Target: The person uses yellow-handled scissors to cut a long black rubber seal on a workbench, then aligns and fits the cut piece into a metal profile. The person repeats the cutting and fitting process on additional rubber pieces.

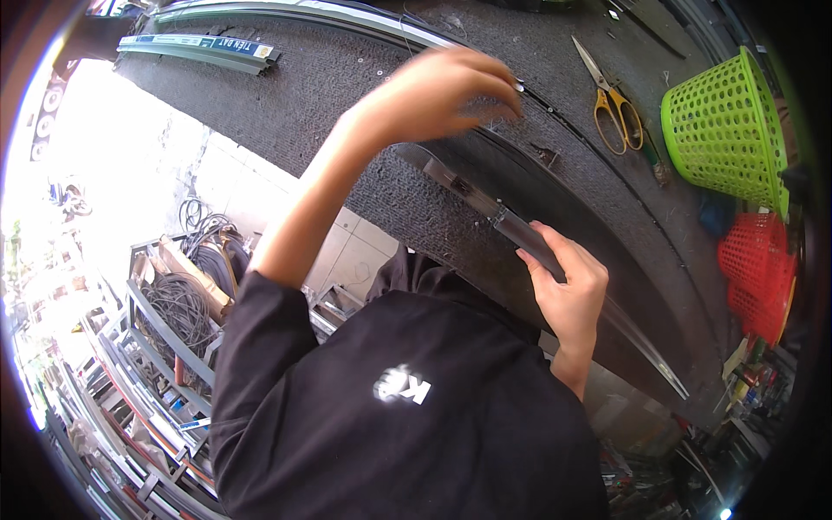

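My right hand (572,282) is closed round a dark grey rectangular bar (523,236), thumb on one side and fingers on the other. The bar lies in line with a long, narrow metal strip, whose shiny end (650,351) shows beyond my wrist. Near the bar's far end is a lighter section with a dark slot (459,186). My left hand (455,94) is raised over the bench, smeared by motion, its fingers curved downward. Whether it holds anything cannot be made out. A thin black beaded cord (598,154) runs rightward from near its fingertips.
Yellow-handled scissors (607,100) lie on the dark carpeted bench (321,104). Green (724,130) and red (754,273) perforated baskets stand at the right. Metal profiles (195,48) lie at the far left. Below, a rack (147,303) holds coiled cable (178,316).
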A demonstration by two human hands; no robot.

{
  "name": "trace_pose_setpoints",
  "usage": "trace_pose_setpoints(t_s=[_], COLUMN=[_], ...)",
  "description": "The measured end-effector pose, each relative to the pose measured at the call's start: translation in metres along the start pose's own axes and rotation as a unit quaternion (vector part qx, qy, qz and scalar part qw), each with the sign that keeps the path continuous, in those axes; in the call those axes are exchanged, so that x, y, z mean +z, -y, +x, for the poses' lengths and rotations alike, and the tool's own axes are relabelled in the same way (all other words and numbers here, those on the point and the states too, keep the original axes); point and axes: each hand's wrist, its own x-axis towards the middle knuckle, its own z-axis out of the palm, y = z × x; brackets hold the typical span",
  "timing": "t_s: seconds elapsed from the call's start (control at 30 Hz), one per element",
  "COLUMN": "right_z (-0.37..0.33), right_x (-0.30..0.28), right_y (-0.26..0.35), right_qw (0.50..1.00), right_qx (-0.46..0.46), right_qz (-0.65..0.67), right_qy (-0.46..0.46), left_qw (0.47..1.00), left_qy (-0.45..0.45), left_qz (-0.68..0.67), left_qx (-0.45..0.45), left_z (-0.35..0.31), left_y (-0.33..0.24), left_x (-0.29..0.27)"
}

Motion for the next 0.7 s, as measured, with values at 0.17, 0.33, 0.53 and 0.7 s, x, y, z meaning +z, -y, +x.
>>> trace_pose_setpoints(t_s=[0.17, 0.33, 0.53, 0.7], right_z=[0.001, 0.004, 0.011, 0.023], right_x=[0.0, 0.004, 0.02, 0.044], right_y=[0.004, 0.007, 0.01, 0.022], right_qw=[1.0, 0.999, 0.998, 0.995], right_qx=[-0.016, -0.014, -0.053, -0.092], right_qz=[-0.026, -0.035, -0.035, -0.024], right_qy=[0.007, 0.001, 0.009, -0.016], left_qw=[0.934, 0.912, 0.911, 0.908], left_qy=[0.286, 0.333, 0.326, 0.324], left_qz=[-0.16, -0.205, -0.221, -0.236], left_qx=[0.142, 0.127, 0.125, 0.125], left_z=[0.053, 0.053, 0.05, 0.05], left_y=[-0.002, 0.006, 0.011, 0.013], left_x=[0.043, 0.052, 0.057, 0.057])
